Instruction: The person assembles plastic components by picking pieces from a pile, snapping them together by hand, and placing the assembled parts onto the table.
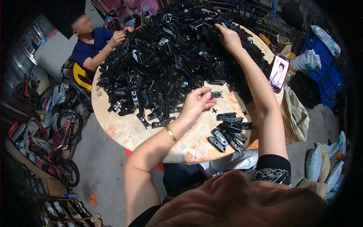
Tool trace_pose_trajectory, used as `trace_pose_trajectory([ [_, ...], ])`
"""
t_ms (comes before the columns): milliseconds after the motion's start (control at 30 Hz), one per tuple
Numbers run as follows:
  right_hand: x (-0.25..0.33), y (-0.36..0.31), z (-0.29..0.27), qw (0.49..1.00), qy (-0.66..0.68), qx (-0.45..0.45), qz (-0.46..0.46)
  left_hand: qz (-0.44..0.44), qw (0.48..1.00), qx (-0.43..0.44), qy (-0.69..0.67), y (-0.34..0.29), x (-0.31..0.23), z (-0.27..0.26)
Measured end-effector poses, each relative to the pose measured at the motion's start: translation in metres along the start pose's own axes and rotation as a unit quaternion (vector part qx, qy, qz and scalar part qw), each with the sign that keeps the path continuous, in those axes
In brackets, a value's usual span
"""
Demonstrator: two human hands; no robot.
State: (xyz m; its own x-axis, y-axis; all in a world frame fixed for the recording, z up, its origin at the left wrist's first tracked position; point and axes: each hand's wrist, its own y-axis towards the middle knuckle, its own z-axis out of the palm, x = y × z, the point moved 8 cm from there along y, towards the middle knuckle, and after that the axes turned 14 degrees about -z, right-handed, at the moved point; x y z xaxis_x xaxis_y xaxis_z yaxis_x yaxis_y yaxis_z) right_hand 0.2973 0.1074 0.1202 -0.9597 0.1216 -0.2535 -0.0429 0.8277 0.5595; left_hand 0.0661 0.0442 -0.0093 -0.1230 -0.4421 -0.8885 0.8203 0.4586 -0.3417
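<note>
A large heap of black plastic parts [159, 60] covers most of the round table. Over the near part of the tabletop is my left hand [198, 102], its fingers spread. A small dark part [216, 94], smeared by motion, shows right at its fingertips; whether they touch it I cannot tell. My right hand [228, 38] reaches to the heap's far right side with fingers bent together, and what they pinch is lost against the black parts. Between my forearms lies a smaller group of long black parts [228, 130], one with a grey top. Two small black cross-shaped pieces [214, 111] lie just beyond it.
The round table's patterned cover [124, 130] shows along the near edge. A lit phone [279, 73] stands at the right rim. Across to the left, another person [90, 45] handles parts at the heap. Blue crates [319, 64] and sacks [315, 162] stand right; a red bicycle [64, 140] stands left.
</note>
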Motion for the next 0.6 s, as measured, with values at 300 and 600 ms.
trace_pose_trajectory([
  [300,0.125,-0.112,-0.048,0.706,0.705,-0.011,0.068,0.078,0.991,-0.003,-0.112,-0.003,-0.019,-0.009],
  [600,0.128,-0.136,-0.052,0.802,0.59,-0.052,0.076,0.084,0.995,-0.044,-0.04,-0.001,-0.01,-0.008],
])
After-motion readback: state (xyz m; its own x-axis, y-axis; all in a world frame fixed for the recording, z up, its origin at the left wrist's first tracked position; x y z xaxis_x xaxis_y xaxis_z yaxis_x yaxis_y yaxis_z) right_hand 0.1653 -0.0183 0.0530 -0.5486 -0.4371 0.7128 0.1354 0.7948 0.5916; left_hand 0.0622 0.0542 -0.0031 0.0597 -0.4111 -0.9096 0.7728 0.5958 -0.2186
